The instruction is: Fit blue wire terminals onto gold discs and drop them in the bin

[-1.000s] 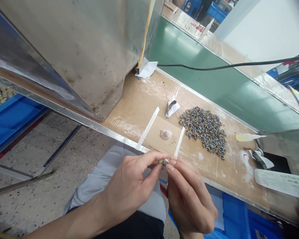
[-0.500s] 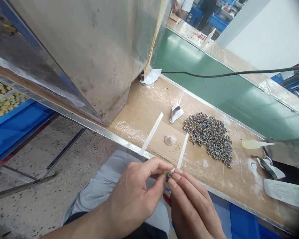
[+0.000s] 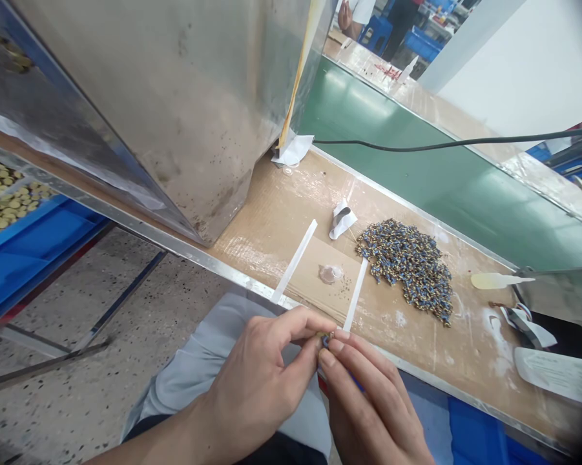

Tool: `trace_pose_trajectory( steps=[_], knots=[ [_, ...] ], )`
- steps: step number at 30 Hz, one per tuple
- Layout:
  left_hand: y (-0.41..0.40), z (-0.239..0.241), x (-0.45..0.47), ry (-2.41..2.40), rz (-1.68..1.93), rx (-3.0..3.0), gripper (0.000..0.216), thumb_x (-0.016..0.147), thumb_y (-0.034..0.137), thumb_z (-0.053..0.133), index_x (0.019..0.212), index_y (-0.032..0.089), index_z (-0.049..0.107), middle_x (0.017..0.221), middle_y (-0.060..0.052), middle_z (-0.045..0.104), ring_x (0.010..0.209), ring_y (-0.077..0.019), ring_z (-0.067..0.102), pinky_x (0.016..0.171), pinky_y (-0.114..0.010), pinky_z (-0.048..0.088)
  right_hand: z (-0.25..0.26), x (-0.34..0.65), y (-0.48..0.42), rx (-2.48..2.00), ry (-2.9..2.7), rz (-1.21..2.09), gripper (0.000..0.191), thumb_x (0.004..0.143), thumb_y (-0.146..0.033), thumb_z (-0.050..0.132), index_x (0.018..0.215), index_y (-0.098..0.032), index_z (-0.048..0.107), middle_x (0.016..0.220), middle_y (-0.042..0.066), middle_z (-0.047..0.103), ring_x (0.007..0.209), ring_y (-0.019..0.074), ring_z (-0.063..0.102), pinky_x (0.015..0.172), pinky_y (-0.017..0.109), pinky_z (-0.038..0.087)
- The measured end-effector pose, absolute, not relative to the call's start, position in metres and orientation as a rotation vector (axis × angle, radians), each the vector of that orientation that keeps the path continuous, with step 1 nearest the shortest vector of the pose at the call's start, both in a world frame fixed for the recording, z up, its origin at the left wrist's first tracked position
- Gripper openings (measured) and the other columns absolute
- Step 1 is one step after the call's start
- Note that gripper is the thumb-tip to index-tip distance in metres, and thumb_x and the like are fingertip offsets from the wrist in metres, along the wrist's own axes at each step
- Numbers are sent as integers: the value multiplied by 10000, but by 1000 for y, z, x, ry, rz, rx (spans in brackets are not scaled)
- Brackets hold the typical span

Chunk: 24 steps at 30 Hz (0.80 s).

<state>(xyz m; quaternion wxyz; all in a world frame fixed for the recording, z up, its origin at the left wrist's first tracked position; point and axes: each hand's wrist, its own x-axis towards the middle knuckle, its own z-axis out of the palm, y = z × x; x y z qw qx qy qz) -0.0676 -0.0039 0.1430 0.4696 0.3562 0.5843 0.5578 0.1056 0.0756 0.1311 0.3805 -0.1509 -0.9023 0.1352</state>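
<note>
Over the bench's front edge, my left hand (image 3: 271,368) and my right hand (image 3: 373,394) meet at the fingertips. Between them sits a tiny blue and yellowish part (image 3: 325,340), pinched from both sides and mostly covered by the fingers, so its exact kind does not show. Beyond the hands lies a taped-down cardboard piece (image 3: 306,274) with a small clear round dish (image 3: 330,274) and tiny specks beside it. To the right of that is a heap of small blue and gold parts (image 3: 407,265).
A large metal housing (image 3: 188,97) stands at left on the bench. White crumpled paper (image 3: 342,219), a pale squeeze bottle (image 3: 498,281) and a white card (image 3: 557,374) lie about. A black cable (image 3: 392,147) crosses above. Blue trays (image 3: 43,239) hold yellow discs (image 3: 10,197) at left.
My right fingertips have shifted slightly left, closer against my left fingertips, and the small part has turned a little between them. The things on the bench have not moved.
</note>
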Motion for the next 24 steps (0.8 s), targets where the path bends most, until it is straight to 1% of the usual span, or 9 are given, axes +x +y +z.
trace_pose_trajectory(
  steps=[3,5,7,9,12,18,21,24],
  knots=[
    [-5,139,-69,1412,1319,832,211,1128,269,668,1284,317,802,1250,32,891,1127,-189,844,960,-262,648,129,104,79,-419,-2170,469,422,953,7,797,1337,-167,812,1246,98,839,1193,310,817,956,450,744],
    [-6,137,-70,1417,1291,819,194,1132,292,680,1284,329,795,1241,44,890,1118,-176,839,933,-244,637,127,108,82,-544,-2073,567,393,989,-31,771,1352,-178,804,1247,102,836,1165,293,818,977,445,723],
    [-6,138,-70,1426,1276,836,180,1126,258,687,1238,326,810,1184,59,894,1079,-156,839,904,-220,620,126,112,84,-746,-2048,707,313,1033,-88,746,1300,-231,821,1228,74,835,1136,250,813,979,388,700],
    [-5,139,-69,1435,1266,870,189,1115,214,688,1183,315,832,1100,70,892,1014,-135,837,881,-202,601,126,115,86,-884,-2060,890,231,1062,-151,744,1224,-289,835,1181,37,833,1091,209,807,933,318,680],
    [-2,139,-65,1473,1238,920,228,1098,184,685,1173,312,858,994,79,871,925,-115,821,853,-196,584,127,117,89,-899,-2052,1105,185,1077,-203,752,1184,-326,840,1133,15,822,1035,176,800,858,259,652],
    [3,136,-54,1550,1167,1002,242,1080,172,676,1143,309,865,938,85,847,885,-113,798,812,-196,564,127,126,92,-895,-1997,1245,152,1073,-217,774,1129,-327,862,1057,-2,818,940,149,780,797,240,606],
    [5,134,-48,1589,1101,1060,194,1090,219,671,1109,298,847,929,73,829,866,-119,773,774,-195,554,123,133,92,-906,-1938,1277,152,1064,-206,783,1123,-318,868,1040,-4,821,910,146,772,785,243,600],
    [6,130,-41,1612,1040,1067,132,1090,296,691,1067,273,820,950,39,832,879,-150,781,767,-210,568,118,140,90,-889,-1847,1292,167,1056,-183,783,1130,-305,871,1035,-1,826,915,151,775,822,259,613]
  ],
)
